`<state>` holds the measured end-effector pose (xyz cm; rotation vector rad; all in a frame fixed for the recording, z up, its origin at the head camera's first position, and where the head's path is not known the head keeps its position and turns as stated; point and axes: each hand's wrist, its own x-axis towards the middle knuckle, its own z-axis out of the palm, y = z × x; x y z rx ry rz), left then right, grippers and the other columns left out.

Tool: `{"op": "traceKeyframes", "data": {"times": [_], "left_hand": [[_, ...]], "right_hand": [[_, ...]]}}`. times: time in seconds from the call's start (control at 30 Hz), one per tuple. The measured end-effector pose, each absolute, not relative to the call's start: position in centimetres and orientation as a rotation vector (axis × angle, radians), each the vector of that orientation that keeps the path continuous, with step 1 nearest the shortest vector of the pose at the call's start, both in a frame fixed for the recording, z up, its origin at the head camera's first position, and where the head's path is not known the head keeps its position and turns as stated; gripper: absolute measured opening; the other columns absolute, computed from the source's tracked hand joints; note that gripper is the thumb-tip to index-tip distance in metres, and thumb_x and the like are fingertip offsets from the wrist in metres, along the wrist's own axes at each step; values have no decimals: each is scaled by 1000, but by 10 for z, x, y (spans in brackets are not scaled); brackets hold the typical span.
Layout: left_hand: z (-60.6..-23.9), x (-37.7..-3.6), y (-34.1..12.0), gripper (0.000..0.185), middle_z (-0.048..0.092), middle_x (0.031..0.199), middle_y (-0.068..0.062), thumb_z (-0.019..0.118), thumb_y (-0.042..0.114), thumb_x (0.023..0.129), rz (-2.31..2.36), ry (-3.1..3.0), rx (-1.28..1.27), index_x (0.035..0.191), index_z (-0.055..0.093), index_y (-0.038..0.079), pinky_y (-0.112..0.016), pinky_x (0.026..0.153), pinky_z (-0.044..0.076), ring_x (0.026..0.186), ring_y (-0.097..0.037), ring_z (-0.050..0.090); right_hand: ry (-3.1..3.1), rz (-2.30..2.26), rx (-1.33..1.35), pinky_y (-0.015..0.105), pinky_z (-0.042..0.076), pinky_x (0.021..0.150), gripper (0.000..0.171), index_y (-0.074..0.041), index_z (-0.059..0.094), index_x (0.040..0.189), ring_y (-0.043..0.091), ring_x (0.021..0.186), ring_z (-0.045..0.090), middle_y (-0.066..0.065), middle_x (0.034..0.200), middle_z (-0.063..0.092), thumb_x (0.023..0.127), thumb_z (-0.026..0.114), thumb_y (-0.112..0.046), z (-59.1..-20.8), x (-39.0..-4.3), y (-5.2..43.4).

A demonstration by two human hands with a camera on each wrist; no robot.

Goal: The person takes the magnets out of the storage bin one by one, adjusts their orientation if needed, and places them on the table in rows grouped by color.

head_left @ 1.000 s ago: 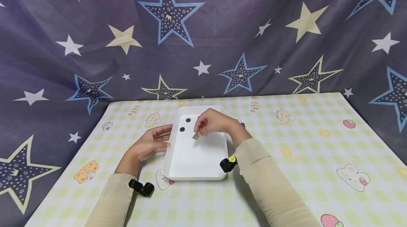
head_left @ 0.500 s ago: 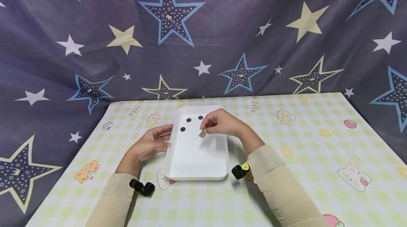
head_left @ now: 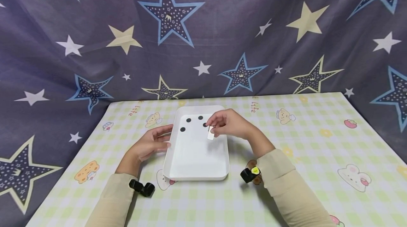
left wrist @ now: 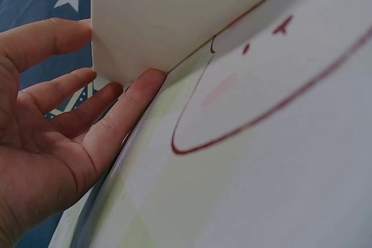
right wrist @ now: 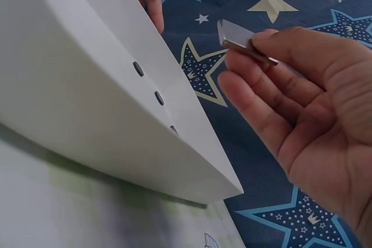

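Note:
Over the far right part of a white tray (head_left: pixel 197 165), my right hand (head_left: pixel 230 124) pinches a small flat silver metal piece (head_left: pixel 211 133) between thumb and fingers. In the right wrist view, the metal piece (right wrist: pixel 239 39) shows a pale face and a thin darker edge. Several small black discs (head_left: pixel 182 129) lie on the tray floor toward its far end. My left hand (head_left: pixel 151 143) rests its extended fingertips against the tray's left side. From the left wrist view, the left hand (left wrist: pixel 70 103) touches the tray's outer wall (left wrist: pixel 157 21).
A checked tablecloth (head_left: pixel 318 170) with cartoon prints covers the table. Behind it hangs a dark curtain (head_left: pixel 203 25) patterned with stars. Black wrist cameras sit at the left cuff (head_left: pixel 142 188) and the right cuff (head_left: pixel 249 174).
My right hand has moved to the right with the metal piece, whose face now looks bright. More black discs show where the hand was. The left hand and tray stay put.

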<state>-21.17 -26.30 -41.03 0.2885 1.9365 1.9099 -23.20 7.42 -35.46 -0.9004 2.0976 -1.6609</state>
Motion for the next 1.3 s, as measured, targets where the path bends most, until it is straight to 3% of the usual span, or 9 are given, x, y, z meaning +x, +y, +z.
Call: {"op": "traceKeyframes", "data": {"times": [0.2, 0.4, 0.6, 0.9, 1.1, 1.3], "left_hand": [[-410, -211, -263, 81, 28, 155, -22, 68, -9, 81, 1904, 1938, 292, 151, 28, -3, -40, 88, 54, 134, -39, 40], [-410, -211, -263, 81, 28, 155, -22, 68, -10, 81, 1912, 1934, 290, 151, 29, -3, -40, 88, 54, 133, -38, 42], [-410, -211, -263, 81, 28, 155, -22, 68, -10, 80, 1910, 1936, 283, 151, 29, -3, -40, 88, 54, 133, -38, 42], [-411, -212, -263, 81, 29, 155, -22, 68, -10, 80, 1907, 1940, 278, 151, 29, -2, -41, 88, 54, 133, -37, 42], [-412, -212, -264, 81, 29, 155, -21, 68, -10, 80, 1908, 1939, 272, 151, 30, -1, -41, 88, 54, 133, -37, 43], [-411, -212, -264, 81, 29, 155, -21, 68, -10, 80, 1909, 1938, 276, 151, 30, -2, -41, 87, 54, 133, -37, 43]], "right_hand": [[2132, -1733, -858, 39, 58, 72, 22, 10, 67, 103, 24, 69, 67, 11, 83, 71, 83, 72, 2, -353, -230, 84], [2149, -1814, -754, 52, 57, 71, 17, 6, 69, 101, 23, 67, 66, 11, 86, 71, 84, 70, 4, -354, -229, 96], [2180, -1826, -707, 43, 59, 67, 19, 9, 67, 104, 23, 70, 65, 14, 86, 68, 86, 69, 3, -355, -229, 108], [2247, -1823, -669, 54, 56, 70, 21, 8, 67, 105, 22, 67, 65, 14, 86, 68, 86, 70, 1, -359, -228, 125], [2265, -1848, -659, 44, 58, 67, 23, 12, 66, 106, 23, 69, 66, 15, 88, 68, 86, 70, 1, -365, -229, 135], [2286, -1864, -655, 44, 58, 67, 20, 9, 68, 106, 26, 67, 66, 17, 90, 68, 87, 70, -1, -368, -229, 146]]}}
